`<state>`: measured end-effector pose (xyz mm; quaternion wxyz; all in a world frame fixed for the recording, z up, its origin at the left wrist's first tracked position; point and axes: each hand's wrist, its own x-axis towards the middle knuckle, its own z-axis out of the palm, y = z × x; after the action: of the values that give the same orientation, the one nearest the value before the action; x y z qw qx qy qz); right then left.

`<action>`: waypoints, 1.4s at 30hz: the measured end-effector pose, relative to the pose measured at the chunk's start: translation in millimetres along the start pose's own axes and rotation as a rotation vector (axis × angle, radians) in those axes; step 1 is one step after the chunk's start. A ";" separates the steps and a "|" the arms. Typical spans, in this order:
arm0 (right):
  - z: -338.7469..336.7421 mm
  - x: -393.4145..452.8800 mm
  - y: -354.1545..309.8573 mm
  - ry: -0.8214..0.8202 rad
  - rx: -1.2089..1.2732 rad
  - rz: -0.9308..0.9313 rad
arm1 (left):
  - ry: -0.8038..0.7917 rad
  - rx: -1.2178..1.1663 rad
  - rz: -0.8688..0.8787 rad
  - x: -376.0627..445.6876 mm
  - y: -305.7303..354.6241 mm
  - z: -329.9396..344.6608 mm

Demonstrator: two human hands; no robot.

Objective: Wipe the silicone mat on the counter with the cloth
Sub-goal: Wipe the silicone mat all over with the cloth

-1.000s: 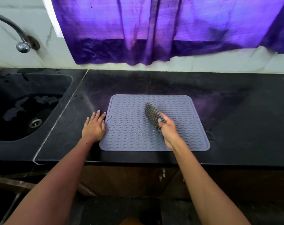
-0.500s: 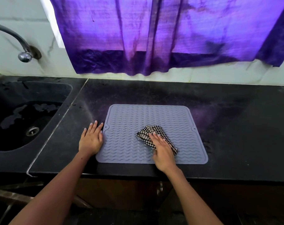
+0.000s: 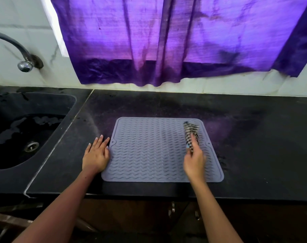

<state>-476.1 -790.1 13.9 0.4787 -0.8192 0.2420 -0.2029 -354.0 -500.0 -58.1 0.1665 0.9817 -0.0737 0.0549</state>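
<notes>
A grey silicone mat [image 3: 149, 151] with a wavy ridged surface lies flat on the black counter [image 3: 254, 137], close to its front edge. My right hand [image 3: 194, 162] is over the mat's right side and grips a black-and-white checked cloth [image 3: 190, 130], which reaches toward the mat's far right corner and looks blurred. My left hand [image 3: 96, 155] rests flat on the counter, fingers apart, touching the mat's left edge.
A black sink [image 3: 26, 134] with a metal drain [image 3: 32, 146] is set into the counter at the left, under a curved tap [image 3: 24, 64]. A purple curtain [image 3: 166, 41] hangs over the white tiled wall behind. Dark cupboard fronts show below the counter's edge.
My right hand has swept the cloth from the mat's middle to its far right side. The left hand has stayed at the mat's left edge. The head camera tilted up a little.
</notes>
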 end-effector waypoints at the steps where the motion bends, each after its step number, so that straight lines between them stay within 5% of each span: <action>1: 3.6 -5.4 7.0 -0.063 -0.105 -0.075 | 0.002 -0.002 -0.001 -0.3 0.0 0.1; 4: 18.7 -18.1 32.7 -0.249 -0.516 -0.233 | 0.008 -0.001 -0.004 0.4 -0.3 1.9; 7: 18.4 -14.1 38.0 -0.290 -0.563 -0.275 | -0.002 0.004 -0.001 0.6 -0.5 2.5; 14: -2.0 9.4 36.4 -0.392 0.059 0.040 | 0.000 0.008 0.002 -0.7 -0.5 2.4; 17: -13.2 26.8 25.0 -0.175 0.586 0.402 | -0.001 0.000 0.004 -0.3 -0.7 0.3; 19: -25.2 34.9 20.4 0.061 0.789 0.459 | -0.006 -0.002 0.004 -0.7 -0.7 -0.1; 23: -44.3 22.6 10.1 0.162 0.252 0.129 | 0.014 -0.013 0.014 -0.3 -2.4 0.7; 26: -37.1 13.7 28.0 -0.010 -0.141 -0.107 | 0.009 -0.004 0.012 0.0 -3.2 2.5; 31: -12.6 9.2 62.8 -0.266 -0.687 -0.216 | 0.019 -0.008 0.007 0.9 -3.1 4.9; 37: -27.0 27.1 60.2 -0.321 -0.304 -0.085 | 0.029 -0.006 0.013 1.8 -4.0 5.9; 42: -41.7 41.9 40.9 -0.219 0.263 0.311 | 0.029 -0.014 0.017 0.4 -4.5 3.6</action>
<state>-474.5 -860.9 1.1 0.6302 -0.7199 0.2832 -0.0663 -352.5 -497.1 -62.8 0.1741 0.9790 -0.0798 0.0700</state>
